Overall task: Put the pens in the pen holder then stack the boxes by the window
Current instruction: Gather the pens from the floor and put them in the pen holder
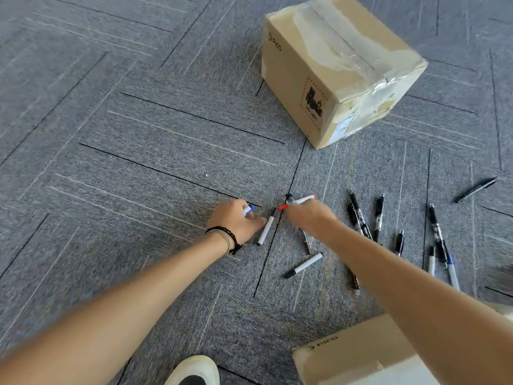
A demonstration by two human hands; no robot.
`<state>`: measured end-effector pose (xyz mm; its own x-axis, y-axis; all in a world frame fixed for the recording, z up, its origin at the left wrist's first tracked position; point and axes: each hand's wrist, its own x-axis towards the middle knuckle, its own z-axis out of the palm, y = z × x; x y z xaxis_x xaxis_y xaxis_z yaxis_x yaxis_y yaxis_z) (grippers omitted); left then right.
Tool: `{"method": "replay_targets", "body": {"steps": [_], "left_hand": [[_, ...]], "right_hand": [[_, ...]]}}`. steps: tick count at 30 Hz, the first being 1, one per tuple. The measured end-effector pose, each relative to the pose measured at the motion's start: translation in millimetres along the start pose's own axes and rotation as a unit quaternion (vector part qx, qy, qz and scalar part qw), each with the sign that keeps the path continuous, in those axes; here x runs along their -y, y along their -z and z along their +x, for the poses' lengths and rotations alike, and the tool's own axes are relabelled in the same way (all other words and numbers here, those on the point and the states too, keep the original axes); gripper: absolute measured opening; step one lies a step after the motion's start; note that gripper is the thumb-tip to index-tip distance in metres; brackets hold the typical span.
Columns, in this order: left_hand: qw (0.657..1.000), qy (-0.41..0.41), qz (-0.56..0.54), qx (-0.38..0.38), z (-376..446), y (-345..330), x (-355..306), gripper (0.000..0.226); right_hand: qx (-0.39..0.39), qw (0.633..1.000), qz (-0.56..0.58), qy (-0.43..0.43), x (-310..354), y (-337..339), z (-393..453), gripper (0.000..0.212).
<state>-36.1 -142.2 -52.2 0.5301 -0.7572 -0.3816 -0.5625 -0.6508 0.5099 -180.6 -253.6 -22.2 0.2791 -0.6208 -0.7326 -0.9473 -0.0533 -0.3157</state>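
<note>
Several pens and markers lie scattered on the grey carpet. My left hand (236,220) is closed around a blue-capped marker (249,210), its fingertips touching a white marker (266,227) on the floor. My right hand (309,215) grips a white marker with red ends (298,202). Another white marker with a black cap (304,265) lies nearer to me. Black pens (358,215) lie to the right, one farther off (476,189). A taped cardboard box (333,68) stands at the back. A second box (361,354) sits at the bottom right. No pen holder is in view.
The floor is grey carpet tile with dark seams (280,232). My shoe (194,370) shows at the bottom edge. A dark blurred object (503,276) sits at the right edge.
</note>
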Motion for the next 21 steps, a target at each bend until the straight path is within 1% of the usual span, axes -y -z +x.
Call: {"method": "replay_targets", "body": {"steps": [2, 4, 7, 9, 11, 12, 14, 15, 17, 19, 21], "left_hand": [[0.996, -0.047, 0.079, 0.000, 1, -8, -7, 0.057], [0.989, -0.069, 0.130, 0.012, 1, -15, -13, 0.061], [0.982, -0.089, 0.167, 0.027, 0, -19, -20, 0.053], [0.977, -0.099, 0.187, 0.026, -1, -23, -22, 0.042], [0.977, -0.113, 0.178, 0.029, -2, -24, -21, 0.031], [0.982, -0.118, 0.145, 0.036, -3, -24, -21, 0.028], [0.992, -0.109, 0.012, 0.061, -5, -22, -21, 0.028], [0.991, -0.092, -0.070, 0.067, -6, -19, -21, 0.028], [0.975, -0.061, -0.208, 0.051, -11, -10, -23, 0.030], [0.958, -0.048, -0.280, 0.030, -19, 0, -27, 0.036], [0.955, -0.030, -0.294, 0.030, -27, 8, -31, 0.048]], "right_hand": [[-0.011, 0.997, 0.071, -0.029, -5, 15, -1, 0.042], [-0.007, 0.990, 0.134, -0.044, -11, 31, -7, 0.032], [-0.023, 0.988, 0.148, -0.030, -19, 45, -12, 0.020], [-0.029, 0.988, 0.152, -0.013, -23, 46, -9, 0.021], [-0.008, 0.991, 0.135, 0.005, -21, 42, -8, 0.027], [-0.008, 0.993, 0.118, 0.014, -21, 40, -7, 0.030], [-0.038, 0.996, 0.074, 0.013, -20, 33, -1, 0.030], [-0.058, 0.997, 0.041, 0.010, -22, 29, 3, 0.028], [-0.076, 0.996, -0.045, 0.020, -22, 23, 10, 0.029], [-0.094, 0.991, -0.093, 0.015, -19, 18, 12, 0.037], [-0.115, 0.986, -0.124, 0.014, -15, 13, 12, 0.040]]}}
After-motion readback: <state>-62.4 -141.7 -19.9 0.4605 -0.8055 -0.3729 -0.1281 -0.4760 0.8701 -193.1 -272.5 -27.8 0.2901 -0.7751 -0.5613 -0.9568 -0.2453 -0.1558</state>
